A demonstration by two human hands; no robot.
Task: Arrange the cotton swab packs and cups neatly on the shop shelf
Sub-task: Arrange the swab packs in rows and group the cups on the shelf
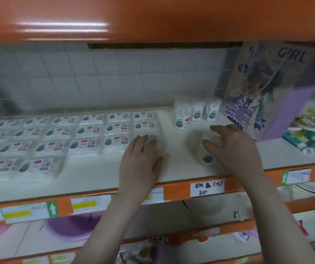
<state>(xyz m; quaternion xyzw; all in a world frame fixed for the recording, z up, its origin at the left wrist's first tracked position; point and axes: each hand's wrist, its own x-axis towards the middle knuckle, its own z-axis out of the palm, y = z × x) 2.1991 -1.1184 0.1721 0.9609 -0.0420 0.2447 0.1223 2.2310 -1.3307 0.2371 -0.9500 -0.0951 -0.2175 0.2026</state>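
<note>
Left hand (140,159) flat on shelf (95,174), right hand (234,149) seemingly cupping cup (205,149)

Swab packs (88,130) in rows across the shelf's (172,168) left. Three cups (196,113) at the back, right of the packs; a fourth cup (206,151) nearer the front. Box (267,88) right of the cups.

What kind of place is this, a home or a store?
Most likely a shop: orange shelving with price labels along the edge, rows of identical cotton swab packs, and matching cups at the back.
</note>
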